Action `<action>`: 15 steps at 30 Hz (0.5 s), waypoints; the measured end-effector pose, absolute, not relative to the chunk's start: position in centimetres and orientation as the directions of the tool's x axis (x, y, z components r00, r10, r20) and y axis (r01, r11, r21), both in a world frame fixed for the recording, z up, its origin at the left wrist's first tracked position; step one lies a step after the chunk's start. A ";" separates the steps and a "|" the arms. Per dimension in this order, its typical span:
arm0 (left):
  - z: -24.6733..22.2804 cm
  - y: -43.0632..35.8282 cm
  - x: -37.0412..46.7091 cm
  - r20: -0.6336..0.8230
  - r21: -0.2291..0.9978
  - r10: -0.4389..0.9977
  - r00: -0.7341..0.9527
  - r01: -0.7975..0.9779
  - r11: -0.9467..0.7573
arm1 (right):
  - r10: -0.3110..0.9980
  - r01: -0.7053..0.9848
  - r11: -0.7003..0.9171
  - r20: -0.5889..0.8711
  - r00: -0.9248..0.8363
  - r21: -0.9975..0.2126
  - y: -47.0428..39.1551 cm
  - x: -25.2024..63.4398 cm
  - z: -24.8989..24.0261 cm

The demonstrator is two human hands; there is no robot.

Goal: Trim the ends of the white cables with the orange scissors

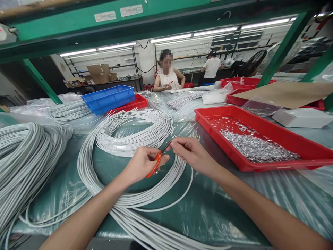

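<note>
Orange-handled scissors (pixel 156 162) are gripped in my left hand (pixel 143 163), with their dark blades pointing up and right. My right hand (pixel 192 152) is closed in a pinch right at the blade tips. What sits between its fingertips is too small to make out. One loose grey cable (pixel 191 180) curves up from the table and passes out of sight beneath the right hand. Below both hands lies a coil of light grey cables (pixel 88 170), with a second coil (pixel 135 144) overlapping its far side.
A red tray (pixel 221 147) of small shiny metal pieces stands at the right. Thick cable bundles (pixel 31 163) lie at the left. Farther back are a blue bin (pixel 108 99), a white box (pixel 304 118) and a seated person (pixel 169 78). A green shelf beam (pixel 166 21) crosses overhead.
</note>
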State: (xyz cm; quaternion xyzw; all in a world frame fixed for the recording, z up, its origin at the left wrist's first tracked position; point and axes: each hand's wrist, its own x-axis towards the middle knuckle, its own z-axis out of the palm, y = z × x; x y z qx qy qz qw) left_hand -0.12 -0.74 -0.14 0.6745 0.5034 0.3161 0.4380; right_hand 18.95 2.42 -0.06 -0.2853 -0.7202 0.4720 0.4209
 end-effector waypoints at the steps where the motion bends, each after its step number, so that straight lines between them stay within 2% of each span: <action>1: -0.1 -0.8 -0.1 -0.009 0.906 0.955 0.295 0.407 -0.117 | 0.803 0.015 0.390 0.332 -0.494 -0.921 2.5 19.0 -0.1; 4: -0.2 -0.8 -0.1 0.026 0.885 0.952 0.306 0.436 -0.165 | 0.782 -0.021 0.313 0.270 -0.562 -0.949 2.5 19.2 -0.1; 10: -0.5 -0.9 0.0 0.080 0.850 0.947 0.310 0.476 -0.228 | 0.714 -0.105 0.018 0.086 -0.695 -0.994 2.6 19.6 0.0; 13: -0.4 -0.9 0.1 0.081 0.841 0.947 0.310 0.488 -0.231 | 0.689 -0.104 -0.030 0.055 -0.723 -0.994 2.7 19.8 0.1; 15: -0.4 -0.9 0.0 0.076 0.833 0.949 0.307 0.503 -0.230 | 0.695 -0.099 -0.003 0.069 -0.716 -0.995 2.8 19.8 0.1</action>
